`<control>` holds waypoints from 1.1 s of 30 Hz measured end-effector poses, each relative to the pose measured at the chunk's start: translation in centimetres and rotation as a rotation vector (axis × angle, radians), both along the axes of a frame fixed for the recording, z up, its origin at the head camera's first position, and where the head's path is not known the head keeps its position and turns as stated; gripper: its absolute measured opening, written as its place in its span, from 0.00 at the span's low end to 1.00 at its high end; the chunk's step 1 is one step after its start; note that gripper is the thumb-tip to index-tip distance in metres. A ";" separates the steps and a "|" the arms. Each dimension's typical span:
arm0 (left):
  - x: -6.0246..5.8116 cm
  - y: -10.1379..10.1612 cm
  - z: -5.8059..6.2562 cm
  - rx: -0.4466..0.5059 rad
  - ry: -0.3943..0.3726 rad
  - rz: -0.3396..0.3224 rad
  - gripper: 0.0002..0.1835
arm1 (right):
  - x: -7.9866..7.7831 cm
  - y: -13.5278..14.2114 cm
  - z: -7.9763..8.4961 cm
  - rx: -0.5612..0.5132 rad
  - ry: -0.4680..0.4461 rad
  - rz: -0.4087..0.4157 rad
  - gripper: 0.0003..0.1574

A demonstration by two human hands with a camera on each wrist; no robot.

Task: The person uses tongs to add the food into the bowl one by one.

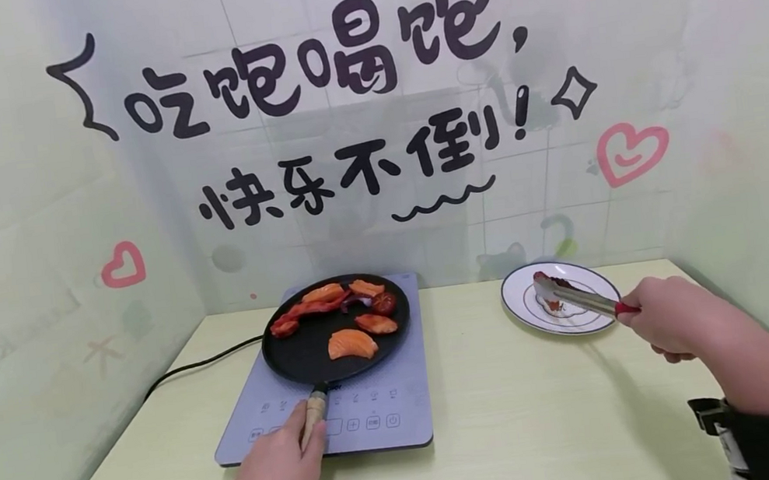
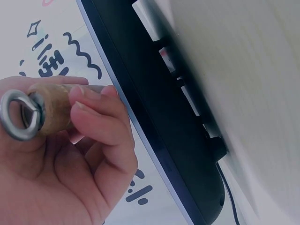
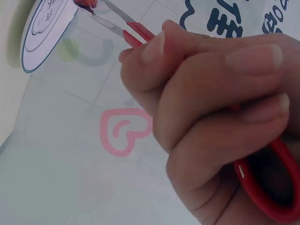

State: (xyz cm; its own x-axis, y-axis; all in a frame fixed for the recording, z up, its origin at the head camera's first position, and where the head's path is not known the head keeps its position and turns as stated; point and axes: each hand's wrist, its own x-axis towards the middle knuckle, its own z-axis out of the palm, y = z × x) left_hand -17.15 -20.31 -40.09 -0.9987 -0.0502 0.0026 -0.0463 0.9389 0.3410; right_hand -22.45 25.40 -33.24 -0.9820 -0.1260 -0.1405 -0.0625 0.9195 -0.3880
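Note:
My left hand (image 1: 276,470) grips the wooden handle (image 2: 56,105) of a round black frying pan (image 1: 308,357), with its metal hanging ring (image 2: 18,115) showing in the left wrist view. In the pan lie orange salmon-like slices (image 1: 352,344), red strips (image 1: 310,309), a purple piece and a dark red round piece (image 1: 384,303). On the right, my right hand (image 1: 674,315) holds metal tongs (image 1: 588,300) with red handles (image 3: 136,35). Their tips are at dark red food (image 1: 561,282) on a white plate (image 1: 525,307) with a blue rim; whether they pinch it I cannot tell.
Beneath the pan is a grey-blue induction cooker (image 1: 401,395), its touch controls facing me. A black cord (image 1: 203,362) runs from it to the left. The pale table (image 1: 501,415) meets a printed wall covering (image 1: 372,257) at the back and sides.

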 end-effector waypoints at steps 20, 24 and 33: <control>0.2 -0.3 -0.3 -0.013 0.007 -0.013 0.32 | 1.3 -13.0 -2.1 -1.038 -0.324 0.190 0.25; 0.0 -0.2 -0.3 -0.008 -0.004 -0.007 0.33 | 1.7 -16.6 -3.5 -1.265 -0.456 0.158 0.24; -0.1 -0.1 -0.1 -0.005 0.007 -0.013 0.32 | 2.8 -22.8 -3.9 -1.676 -0.768 0.074 0.17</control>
